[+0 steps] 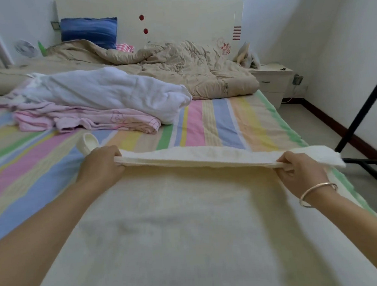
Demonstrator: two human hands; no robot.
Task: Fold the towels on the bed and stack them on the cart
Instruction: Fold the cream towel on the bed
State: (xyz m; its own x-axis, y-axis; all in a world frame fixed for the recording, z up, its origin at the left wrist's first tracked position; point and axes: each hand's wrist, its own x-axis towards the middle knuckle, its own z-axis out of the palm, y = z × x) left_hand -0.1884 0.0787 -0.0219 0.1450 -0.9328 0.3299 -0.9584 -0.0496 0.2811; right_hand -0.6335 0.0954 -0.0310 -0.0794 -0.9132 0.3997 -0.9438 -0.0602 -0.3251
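Stretching forward, left hand [102,163] and right hand [298,171] curl their fingers around the cream towel's [187,210] far edge.

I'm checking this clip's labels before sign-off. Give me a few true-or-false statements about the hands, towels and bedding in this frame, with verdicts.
1. The left hand and right hand both grip the far edge of the cream towel. True.
2. The bracelet is on the left wrist. False: it is on the right wrist.
3. A white towel lies on top of the pink towels. True.
4. The blue pillow lies on the floor. False: it leans against the headboard.
5. The beige quilt is neatly folded. False: it lies crumpled near the headboard.
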